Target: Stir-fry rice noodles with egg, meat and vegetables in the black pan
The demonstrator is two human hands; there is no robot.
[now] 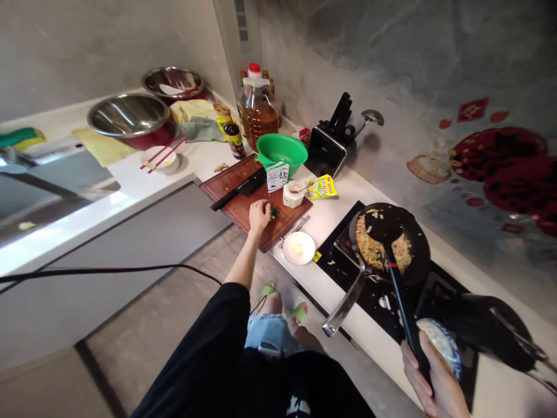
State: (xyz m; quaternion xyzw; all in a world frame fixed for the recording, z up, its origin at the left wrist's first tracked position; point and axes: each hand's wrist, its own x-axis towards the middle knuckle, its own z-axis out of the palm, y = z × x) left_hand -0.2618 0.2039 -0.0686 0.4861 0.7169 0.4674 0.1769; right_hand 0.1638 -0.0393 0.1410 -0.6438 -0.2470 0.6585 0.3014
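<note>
On the brown cutting board, my left hand has its fingers curled together at a small heap of chopped greens. A knife with a black handle lies just beyond that hand. My right hand is wrapped round the long black handle of a spatula. The spatula's dark head rests in a wok of fried food in thin strips, possibly noodles. The wok's metal handle points toward me. Behind my right hand is a blue-and-white bowl, partly hidden.
A white bowl stands between board and stove. Near the board are a green basin, salt packet, white jar with spoon, yellow packet, sauce bottle and oil jug. A second pan sits right.
</note>
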